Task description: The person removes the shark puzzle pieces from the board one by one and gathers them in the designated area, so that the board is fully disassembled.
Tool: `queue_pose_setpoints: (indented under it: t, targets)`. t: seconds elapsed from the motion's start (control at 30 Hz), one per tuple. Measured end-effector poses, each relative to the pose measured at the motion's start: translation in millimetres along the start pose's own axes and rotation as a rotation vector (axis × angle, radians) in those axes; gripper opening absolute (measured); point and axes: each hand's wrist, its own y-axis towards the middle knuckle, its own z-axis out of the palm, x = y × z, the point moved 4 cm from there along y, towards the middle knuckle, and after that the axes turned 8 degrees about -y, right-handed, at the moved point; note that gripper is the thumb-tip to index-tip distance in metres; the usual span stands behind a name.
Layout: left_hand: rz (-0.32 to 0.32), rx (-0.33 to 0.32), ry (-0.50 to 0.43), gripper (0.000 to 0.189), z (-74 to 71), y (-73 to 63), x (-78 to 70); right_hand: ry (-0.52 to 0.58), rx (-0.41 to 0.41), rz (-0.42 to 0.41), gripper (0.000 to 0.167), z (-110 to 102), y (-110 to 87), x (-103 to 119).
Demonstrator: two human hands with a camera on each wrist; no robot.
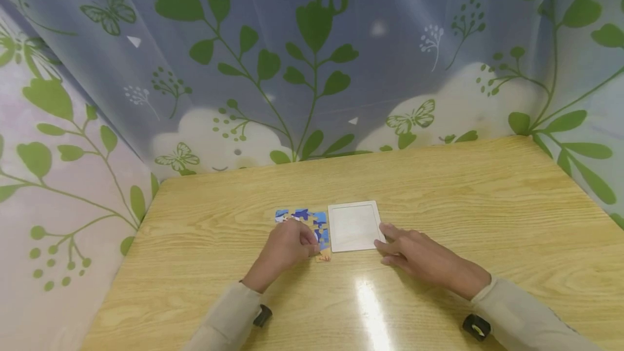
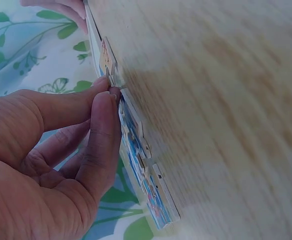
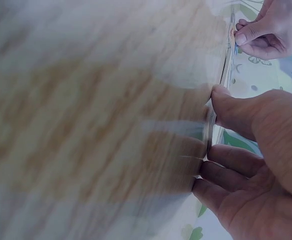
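My left hand (image 1: 288, 244) is over a group of jigsaw puzzle pieces (image 1: 320, 220), printed in blue, white and sand colours. In the left wrist view its thumb and index fingertips pinch the edge of a puzzle piece (image 2: 113, 81), mostly hidden by the fingers. Beside the pieces, on their right, lies a square white puzzle tray (image 1: 355, 227) with a raised border and a bare inside. My right hand (image 1: 416, 253) rests at the tray's right edge, its fingers extended and the fingertips touching the border and tabletop.
Everything lies flat on a light wood-grain table (image 1: 219, 199). A curtain (image 1: 380, 58) with green leaves and butterflies hangs along the back and sides. Dark bands (image 1: 262, 316) sit at both sleeve cuffs.
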Motion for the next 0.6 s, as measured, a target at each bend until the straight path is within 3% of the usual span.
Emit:
queue_pose_setpoints:
  t: [0.4, 0.6]
  targets:
    - [0.017, -0.060, 0.080, 0.004, -5.7, -10.5, -8.7, -0.011, -0.037, -0.020, 0.035, -0.1, 2.0, -0.3]
    - [0.076, -0.155, 0.183, 0.025, -5.7, -25.3, -18.4, -0.033, -0.060, 0.046, 0.048, -7.5, 0.2, 0.5]
